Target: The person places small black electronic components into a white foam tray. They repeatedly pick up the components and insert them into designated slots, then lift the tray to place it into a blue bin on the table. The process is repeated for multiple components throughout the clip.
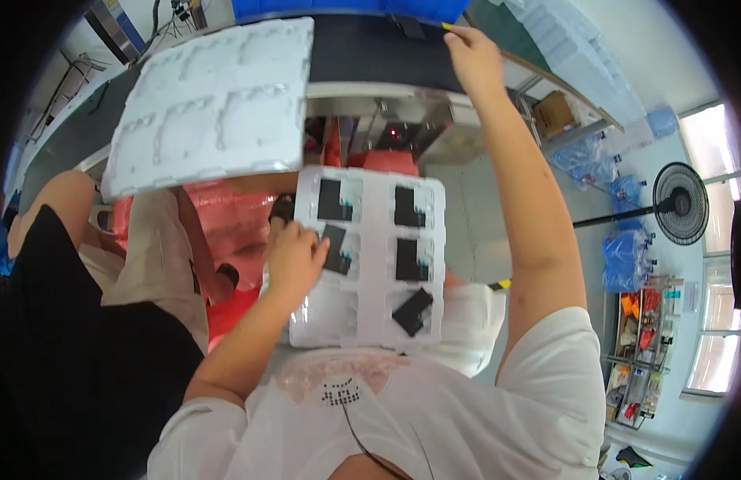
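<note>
A white molded tray (372,312) rests across my lap, its pockets holding several thin black flat parts with small cut corners. My left hand (294,260) is at the tray's left side, fingers closed on the edge of a black flat part (336,249) that lies tilted in its middle-left pocket. At the near right, another black flat part (413,312) sits askew. My right hand (476,62) reaches far forward over the dark conveyor belt (350,52), fingers bent together at a small yellow tip. Beside them lies a dark piece (409,26); whether it joins the yellow tip is unclear.
A second white molded tray (210,104) stands forward left, overhanging the belt's near edge. A blue bin (346,8) is beyond the belt. Close on my left sits another person (138,264). A black fan (681,203) and shelves (642,344) are at right.
</note>
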The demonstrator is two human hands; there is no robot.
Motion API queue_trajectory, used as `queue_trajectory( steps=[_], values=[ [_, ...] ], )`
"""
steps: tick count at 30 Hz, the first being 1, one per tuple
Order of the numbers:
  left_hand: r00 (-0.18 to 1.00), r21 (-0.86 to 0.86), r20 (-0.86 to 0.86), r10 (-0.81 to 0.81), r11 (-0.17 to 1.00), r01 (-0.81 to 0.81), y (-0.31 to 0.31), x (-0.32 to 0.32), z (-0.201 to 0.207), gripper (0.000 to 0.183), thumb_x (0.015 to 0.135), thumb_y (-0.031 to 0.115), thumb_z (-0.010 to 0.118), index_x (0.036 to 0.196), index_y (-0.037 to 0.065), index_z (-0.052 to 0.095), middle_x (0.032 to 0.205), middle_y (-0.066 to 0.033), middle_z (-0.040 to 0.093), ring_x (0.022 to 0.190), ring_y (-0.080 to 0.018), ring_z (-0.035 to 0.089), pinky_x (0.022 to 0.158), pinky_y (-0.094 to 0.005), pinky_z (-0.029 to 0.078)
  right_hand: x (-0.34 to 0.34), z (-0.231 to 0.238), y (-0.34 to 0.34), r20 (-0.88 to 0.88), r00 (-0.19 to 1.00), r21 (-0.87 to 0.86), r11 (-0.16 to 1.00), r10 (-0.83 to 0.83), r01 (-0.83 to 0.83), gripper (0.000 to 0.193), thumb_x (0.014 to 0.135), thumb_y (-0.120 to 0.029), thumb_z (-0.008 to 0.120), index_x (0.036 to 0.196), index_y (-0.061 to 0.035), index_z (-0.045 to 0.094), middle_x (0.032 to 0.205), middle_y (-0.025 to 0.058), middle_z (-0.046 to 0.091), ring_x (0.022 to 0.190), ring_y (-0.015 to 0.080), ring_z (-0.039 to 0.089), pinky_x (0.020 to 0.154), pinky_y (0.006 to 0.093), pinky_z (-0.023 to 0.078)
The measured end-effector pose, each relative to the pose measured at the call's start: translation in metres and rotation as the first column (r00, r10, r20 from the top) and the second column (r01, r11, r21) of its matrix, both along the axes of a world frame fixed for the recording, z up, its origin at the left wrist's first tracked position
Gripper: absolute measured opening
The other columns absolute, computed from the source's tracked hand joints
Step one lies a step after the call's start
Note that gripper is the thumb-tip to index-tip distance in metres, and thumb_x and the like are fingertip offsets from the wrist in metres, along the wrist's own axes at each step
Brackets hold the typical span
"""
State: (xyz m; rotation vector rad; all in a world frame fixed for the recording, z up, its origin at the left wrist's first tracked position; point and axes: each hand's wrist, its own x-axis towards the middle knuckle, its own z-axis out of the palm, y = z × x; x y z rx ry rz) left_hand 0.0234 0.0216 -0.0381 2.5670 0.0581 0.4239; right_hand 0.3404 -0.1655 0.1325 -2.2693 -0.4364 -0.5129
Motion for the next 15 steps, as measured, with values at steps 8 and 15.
queue_trajectory(
  steps=[8, 15],
  values=[
    [0.978, -0.027, -0.173, -0.117, 0.993, 0.114, -0.001, -0.015, 0.008, 0.026, 0.074, 0.02, 0.069, 0.094, 0.005, 0.06, 0.1, -0.0122, 0.05, 0.097, -0.0312, 0.047, 0.081, -0.0462, 0.039, 0.066, -0.022, 0.043, -0.013, 0.9, -0.54, 0.76, -0.436, 0.361, 0.047, 0.084, -0.038, 0.061, 0.115, -0.002, 0.059, 0.105, 0.0173, 0.063, 0.088, 0.0302, 0.063, 0.078, 0.0381, 0.049],
    [0.955, 0.25, -0.041, -0.292, 0.923, 0.293, -0.005, 0.003, -0.004, 0.059, 0.077, 0.024, 0.068, 0.127, 0.002, 0.045, 0.132, -0.0106, 0.042, 0.123, -0.031, 0.038, 0.101, -0.0505, 0.029, -0.049, 0.001, -0.031, -0.086, 0.995, 0.429, 0.9, -0.048, 0.08, 0.027, 0.079, -0.017, 0.066, 0.099, 0.0006, 0.06, 0.087, 0.0135, 0.063, 0.076, 0.0243, 0.061, 0.07, 0.0333, 0.048]
  ],
)
